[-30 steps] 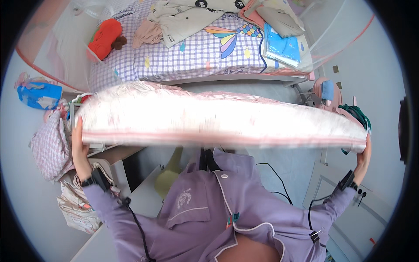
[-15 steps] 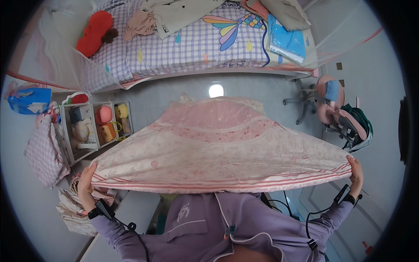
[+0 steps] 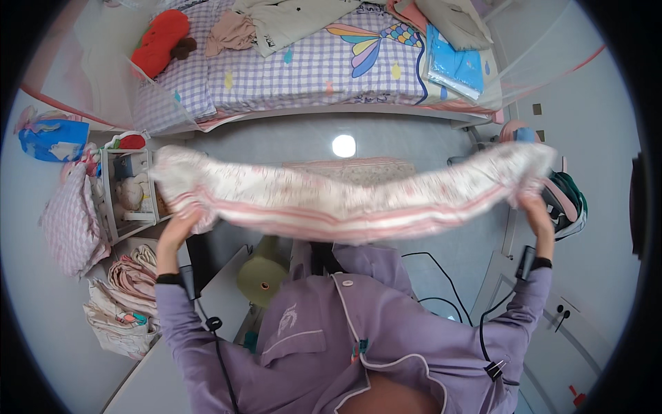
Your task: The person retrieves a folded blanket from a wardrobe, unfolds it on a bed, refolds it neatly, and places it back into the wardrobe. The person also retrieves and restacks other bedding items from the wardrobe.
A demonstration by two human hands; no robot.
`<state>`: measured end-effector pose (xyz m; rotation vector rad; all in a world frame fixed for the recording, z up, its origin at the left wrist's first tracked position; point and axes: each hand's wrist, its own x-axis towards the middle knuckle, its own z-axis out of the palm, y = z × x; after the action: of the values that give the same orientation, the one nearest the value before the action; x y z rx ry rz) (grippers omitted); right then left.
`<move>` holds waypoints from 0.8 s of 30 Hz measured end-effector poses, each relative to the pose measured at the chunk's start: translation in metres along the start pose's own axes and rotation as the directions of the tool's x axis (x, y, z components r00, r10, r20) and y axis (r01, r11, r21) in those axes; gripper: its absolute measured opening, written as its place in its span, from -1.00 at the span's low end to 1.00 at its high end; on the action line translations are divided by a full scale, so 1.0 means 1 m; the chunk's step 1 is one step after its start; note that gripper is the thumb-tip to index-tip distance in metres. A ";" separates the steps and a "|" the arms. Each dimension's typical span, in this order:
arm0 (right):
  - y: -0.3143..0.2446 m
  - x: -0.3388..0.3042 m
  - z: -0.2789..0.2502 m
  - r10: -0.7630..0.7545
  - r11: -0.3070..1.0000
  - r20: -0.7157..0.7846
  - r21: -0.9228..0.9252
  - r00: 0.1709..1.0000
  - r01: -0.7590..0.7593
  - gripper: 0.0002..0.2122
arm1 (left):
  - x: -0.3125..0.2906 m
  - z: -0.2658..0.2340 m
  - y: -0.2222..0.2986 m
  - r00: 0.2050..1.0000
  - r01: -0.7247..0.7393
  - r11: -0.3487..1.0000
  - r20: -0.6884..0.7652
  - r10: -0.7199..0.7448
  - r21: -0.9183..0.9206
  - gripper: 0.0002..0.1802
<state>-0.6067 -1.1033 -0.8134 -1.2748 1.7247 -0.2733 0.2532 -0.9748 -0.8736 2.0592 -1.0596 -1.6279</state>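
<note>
A white-and-pink floral bed sheet (image 3: 345,203) with red-pink stripes along its near edge is stretched wide in front of me. My left hand (image 3: 178,231) is closed on its left end, and my right hand (image 3: 536,207) grips its right end. Both hands and the cloth are a little blurred by motion. Between them the sheet sags slightly in the middle. More patterned cloth shows lower down, behind its far edge; whether it is the same piece I cannot tell.
Across the far side stands a bed (image 3: 289,90) with checked bedding, clothes, a red plush toy (image 3: 160,45) and a blue package (image 3: 455,62). A toy rack (image 3: 127,190) and folded fabrics (image 3: 124,310) are at left. Bags (image 3: 565,200) sit at right; black cables (image 3: 441,269) trail nearby.
Both hands have lifted and moved away from my body, the left one also inward. The sheet has swung up from a broad spread into a narrower, billowing band.
</note>
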 end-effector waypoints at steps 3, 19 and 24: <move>-0.009 0.016 0.003 -0.028 0.995 -0.168 0.092 0.985 0.044 -0.64 | 0.024 0.002 0.013 0.942 -0.090 0.948 -0.336 -0.019 -0.305 -0.54; -0.069 0.035 -0.105 -0.059 0.700 -0.594 0.548 0.802 0.458 -0.59 | 0.012 -0.141 0.122 0.841 -0.528 0.538 -0.491 0.227 -0.657 -0.58; -0.059 0.005 -0.136 -0.112 0.660 -0.579 0.565 0.808 0.496 -0.57 | -0.040 -0.159 0.123 0.876 -0.481 0.593 -0.376 0.301 -0.646 -0.58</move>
<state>-0.6756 -1.1784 -0.7050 -0.9400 1.5235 -1.4534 0.3545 -1.0611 -0.7178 1.3013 -0.5705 -1.2395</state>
